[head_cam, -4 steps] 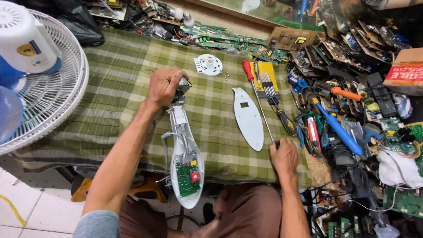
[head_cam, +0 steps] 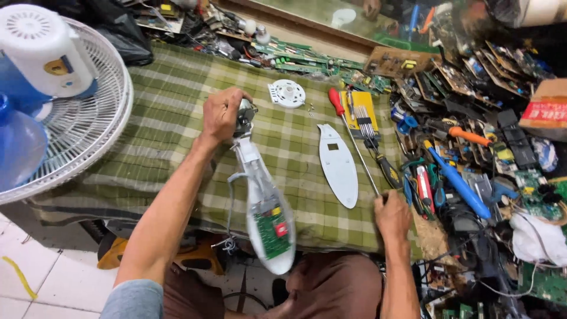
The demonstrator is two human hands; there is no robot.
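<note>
My left hand point(head_cam: 221, 113) grips the round metal end of an opened white fan base point(head_cam: 263, 204), which lies lengthwise on the green checked cloth point(head_cam: 165, 124) with its green circuit board point(head_cam: 271, 231) facing up near the table's front edge. My right hand point(head_cam: 391, 214) is closed on the tip of a long screwdriver point(head_cam: 353, 142) with a red handle that points away from me. Between the two lies the detached white oval cover point(head_cam: 338, 165), flat on the cloth.
A white fan head with its wire grille point(head_cam: 77, 118) lies at the left. A round white disc point(head_cam: 287, 93) and a yellow bit set point(head_cam: 360, 109) sit farther back. Tools, circuit boards and cables point(head_cam: 472, 159) crowd the right side and the back.
</note>
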